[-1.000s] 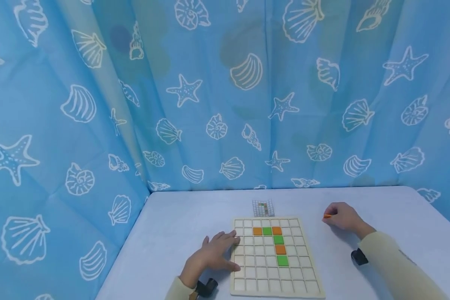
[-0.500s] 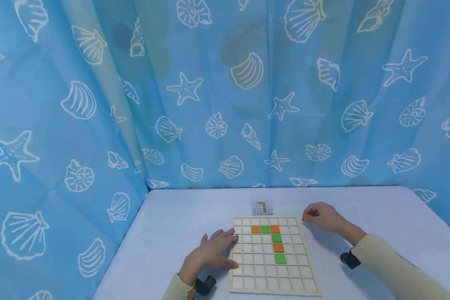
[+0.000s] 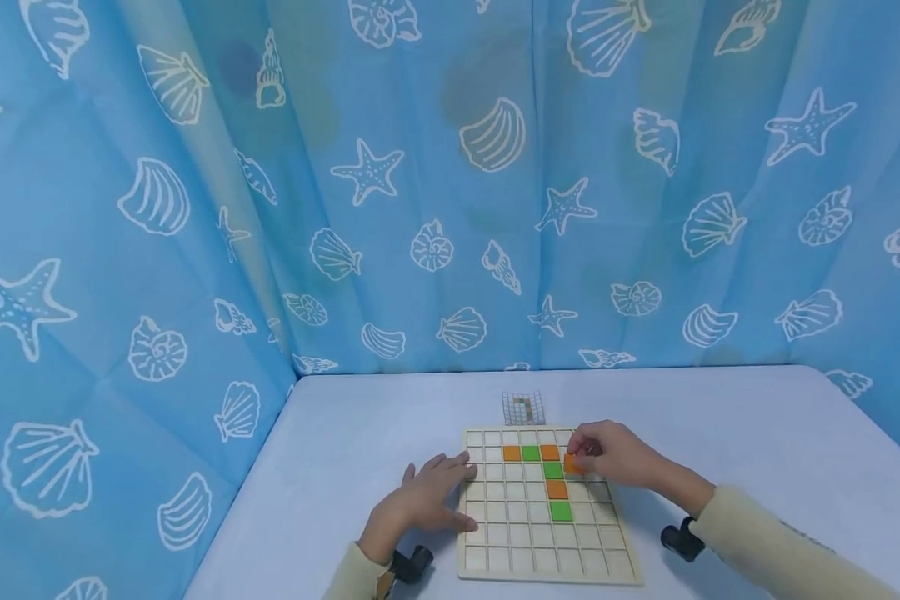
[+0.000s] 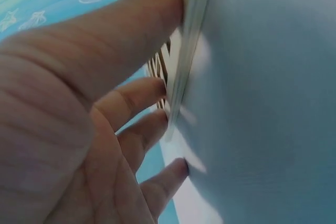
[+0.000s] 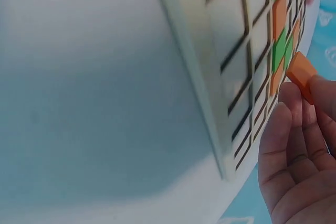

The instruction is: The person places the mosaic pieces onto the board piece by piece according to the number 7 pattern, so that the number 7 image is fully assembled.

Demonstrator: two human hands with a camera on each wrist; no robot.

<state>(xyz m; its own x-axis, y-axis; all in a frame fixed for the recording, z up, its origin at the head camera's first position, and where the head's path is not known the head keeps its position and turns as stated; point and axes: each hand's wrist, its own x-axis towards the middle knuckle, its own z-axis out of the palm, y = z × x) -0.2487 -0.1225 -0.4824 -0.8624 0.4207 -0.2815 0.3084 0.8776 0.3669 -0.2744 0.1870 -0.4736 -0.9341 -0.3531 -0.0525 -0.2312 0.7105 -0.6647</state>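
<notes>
A pale wooden grid board (image 3: 507, 536) lies on the table, with orange and green square tiles set in some of its cells. Between thumb and fingers my right hand (image 3: 609, 454) pinches an orange tile (image 5: 302, 75), held just above the board's upper right part, beside the green tile (image 3: 552, 471). My left hand (image 3: 423, 502) rests at the board's left edge with its fingers spread, thumb and fingertips touching the rim. In the left wrist view that thumb (image 4: 121, 35) lies along the board's side.
A small pattern card (image 3: 522, 408) with a grid and coloured squares stands just behind the board. The white table (image 3: 360, 433) stretches out on both sides. A blue curtain (image 3: 420, 208) with shell prints hangs at the back and left.
My right hand has moved left from the bare table to over the board, carrying the orange tile. The left hand stays at the board's edge.
</notes>
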